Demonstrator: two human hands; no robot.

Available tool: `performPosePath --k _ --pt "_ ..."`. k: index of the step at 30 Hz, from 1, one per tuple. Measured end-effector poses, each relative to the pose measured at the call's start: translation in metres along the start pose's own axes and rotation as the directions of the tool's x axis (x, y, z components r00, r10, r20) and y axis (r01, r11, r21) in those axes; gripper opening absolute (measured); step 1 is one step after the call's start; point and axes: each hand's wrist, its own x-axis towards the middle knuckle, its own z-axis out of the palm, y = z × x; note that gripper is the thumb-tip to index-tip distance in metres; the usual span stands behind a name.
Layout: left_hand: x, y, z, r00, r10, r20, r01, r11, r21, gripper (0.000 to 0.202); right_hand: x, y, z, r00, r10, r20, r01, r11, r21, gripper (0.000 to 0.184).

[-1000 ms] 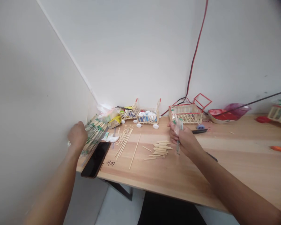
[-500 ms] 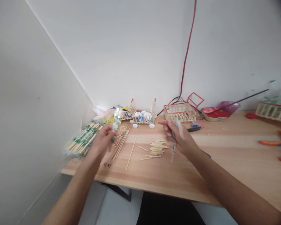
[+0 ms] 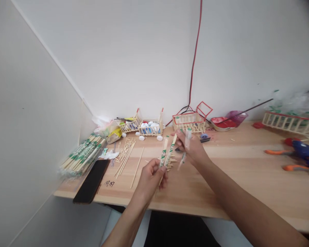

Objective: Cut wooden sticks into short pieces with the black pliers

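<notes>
My left hand (image 3: 150,175) is closed around the lower part of chopsticks in green-printed clear wrapping (image 3: 162,155), held upright and tilted above the table. My right hand (image 3: 192,145) is closed, its fingertips at the upper end of one of these chopsticks (image 3: 173,142). A loose clear plastic wrapper (image 3: 187,137) with green print sticks out of the same hand; whether it is empty is hard to tell. Behind my left fingers lies a pile of short cut sticks (image 3: 172,161), partly hidden. Longer bare sticks (image 3: 126,159) lie to the left.
Wrapped chopsticks (image 3: 83,152) are stacked at the left, beside a black phone-like slab (image 3: 91,181). Small stick-built carts (image 3: 150,129) and a red-rimmed basket (image 3: 189,123) stand along the wall. A blue tool (image 3: 305,154) and orange-handled pliers (image 3: 275,152) lie right.
My left hand has moved right with the wrapped chopsticks, from beside the stack to my right hand. My right fingertips now meet the chopsticks' upper end. The view has shifted, uncovering the black slab.
</notes>
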Motion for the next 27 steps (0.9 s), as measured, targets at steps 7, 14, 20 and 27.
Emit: performPosePath --k 7,14,20,27 --pt "-0.011 -0.012 0.009 0.965 0.106 -0.240 -0.086 0.992 0.089 0.031 0.001 0.014 0.003 0.999 -0.008 -0.045 0.009 1.000 0.017 0.039" --pt "-0.002 -0.011 0.025 0.945 0.181 -0.272 -0.137 0.976 0.171 0.024 -0.005 0.019 0.007 1.000 -0.025 0.018 0.024 0.998 0.050 0.041" --pt "0.002 -0.024 0.027 0.945 0.168 -0.279 -0.148 0.985 0.089 0.033 -0.003 0.022 0.007 0.996 0.033 0.079 -0.037 0.998 0.043 0.043" --pt "0.006 -0.012 0.043 0.933 0.125 -0.336 -0.169 0.980 -0.105 0.038 -0.018 0.029 0.018 0.990 0.090 0.107 -0.081 0.992 -0.094 0.035"
